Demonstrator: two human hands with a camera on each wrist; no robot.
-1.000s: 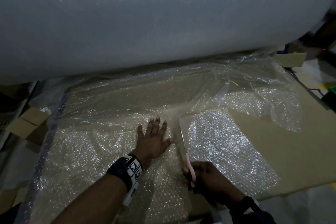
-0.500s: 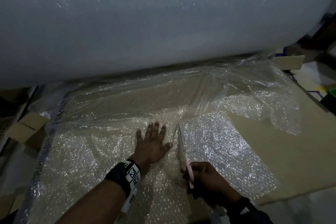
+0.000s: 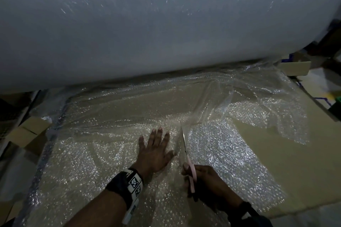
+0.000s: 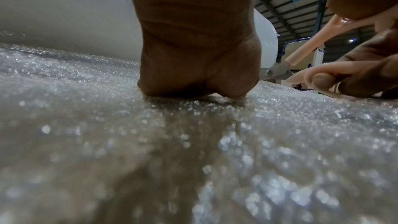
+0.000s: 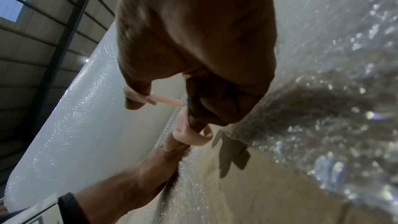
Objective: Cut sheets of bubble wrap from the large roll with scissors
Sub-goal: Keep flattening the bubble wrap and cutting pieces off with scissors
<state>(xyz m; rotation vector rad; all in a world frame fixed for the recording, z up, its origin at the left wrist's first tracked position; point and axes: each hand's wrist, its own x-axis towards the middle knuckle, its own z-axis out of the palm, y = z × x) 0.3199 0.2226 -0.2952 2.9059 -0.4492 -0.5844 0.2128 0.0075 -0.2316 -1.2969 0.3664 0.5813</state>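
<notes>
A huge white bubble wrap roll (image 3: 147, 24) fills the upper half of the head view, and its unrolled sheet (image 3: 103, 155) lies flat over brown cardboard. My left hand (image 3: 155, 148) presses palm-down on the sheet with fingers spread; its heel (image 4: 193, 77) digs into the wrap. Just to its right, my right hand (image 3: 204, 182) grips pink-handled scissors (image 3: 188, 160), blades pointing away towards the roll along the cut line. The fingers sit through the pink handle loops (image 5: 189, 135). The same pink handles (image 4: 312, 48) show at the right of the left wrist view.
Bare cardboard sheeting (image 3: 295, 162) spreads to the right of the wrap. Small cardboard boxes (image 3: 27, 131) sit at the left edge, and another box (image 3: 295, 68) lies at the far right under the roll's end. A warehouse roof (image 5: 43, 23) shows overhead.
The scissors have advanced along the cut towards the roll, the blades closing from a wider spread. The left hand stays flat on the sheet, shifted slightly forward.
</notes>
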